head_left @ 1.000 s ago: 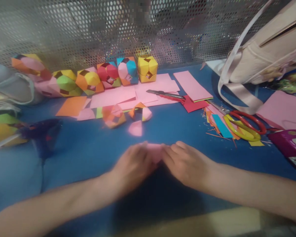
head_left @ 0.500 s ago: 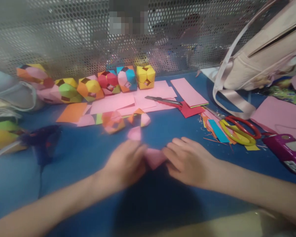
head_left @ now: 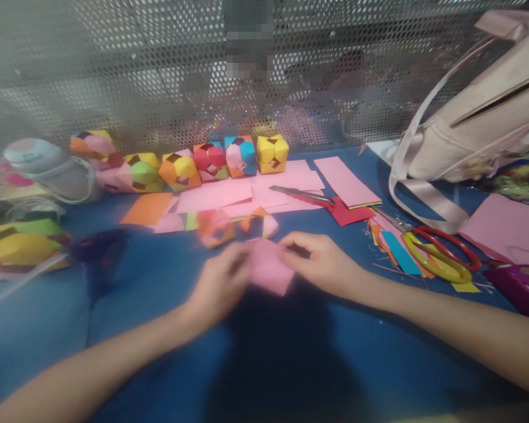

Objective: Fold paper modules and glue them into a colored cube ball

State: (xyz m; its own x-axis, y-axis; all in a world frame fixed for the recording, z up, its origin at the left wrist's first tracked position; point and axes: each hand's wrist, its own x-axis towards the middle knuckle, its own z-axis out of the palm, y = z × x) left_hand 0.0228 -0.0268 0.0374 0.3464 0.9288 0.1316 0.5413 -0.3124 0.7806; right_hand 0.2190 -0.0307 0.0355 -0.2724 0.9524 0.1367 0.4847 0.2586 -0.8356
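A small pink paper piece (head_left: 268, 267) lies on the blue table between both my hands. My left hand (head_left: 220, 285) grips its left edge with curled fingers. My right hand (head_left: 321, 261) pinches its upper right edge. Just beyond the paper sit two half-made folded paper units (head_left: 216, 228) in orange and pink. The view is blurred by motion.
A row of coloured paper cubes (head_left: 211, 160) stands along the perforated metal wall. Pink sheets (head_left: 216, 194), a craft knife (head_left: 302, 194), scissors (head_left: 436, 249) with red and yellow handles and paper scraps lie behind. A beige bag (head_left: 476, 135) sits right, a purple phone (head_left: 522, 285) at the edge.
Both hands have moved away from me with the pink paper, which now shows more, opened out between them. The camera has tilted, so the table contents sit lower in view.
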